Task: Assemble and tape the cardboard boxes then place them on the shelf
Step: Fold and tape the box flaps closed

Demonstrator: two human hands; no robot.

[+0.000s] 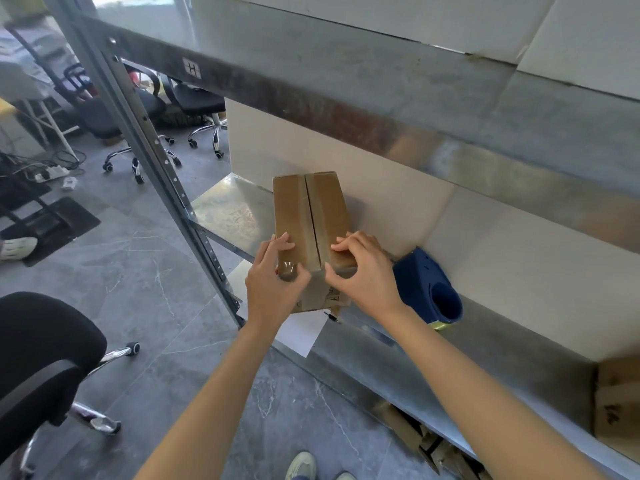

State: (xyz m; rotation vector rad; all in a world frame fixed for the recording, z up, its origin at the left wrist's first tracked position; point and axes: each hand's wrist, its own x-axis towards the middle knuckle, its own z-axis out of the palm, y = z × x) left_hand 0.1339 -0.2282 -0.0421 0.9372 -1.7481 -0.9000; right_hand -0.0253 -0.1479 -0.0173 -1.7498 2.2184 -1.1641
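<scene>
We have the box (325,206) standing on the metal shelf (228,213), its near end at the shelf's front edge. A strip of tape (304,220) runs along its top seam. Our left hand (273,285) grips the near left corner, fingers curled over the top and thumb on the front face (a bit of clear tape shows under it). Our right hand (363,275) pinches the near right edge, bent fingertips on top, thumb in front. A blue tape dispenser (426,289) lies just right of the box. A white sheet (301,334) pokes out beneath.
</scene>
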